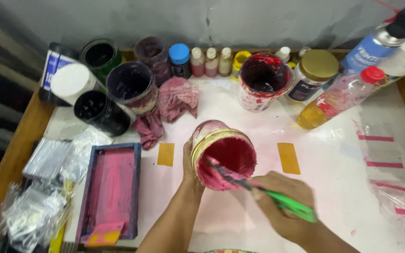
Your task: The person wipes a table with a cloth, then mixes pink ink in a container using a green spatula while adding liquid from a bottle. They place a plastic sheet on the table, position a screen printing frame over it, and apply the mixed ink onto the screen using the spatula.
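Note:
My left hand grips an open jar of red-pink ink and tilts its mouth toward me above the white tabletop. My right hand holds a green-handled tool whose ink-smeared tip reaches into the jar's mouth. The jar's outside is stained with pink. Two yellow tape strips lie on the table on either side of the jar.
A pink-stained framed screen lies at left, foil packets beside it. Behind stand dark ink jars, pink rags, a red-stained tub, small bottles, a gold-lidded jar, a spray can and a lying plastic bottle. Striped plastic bags lie at right.

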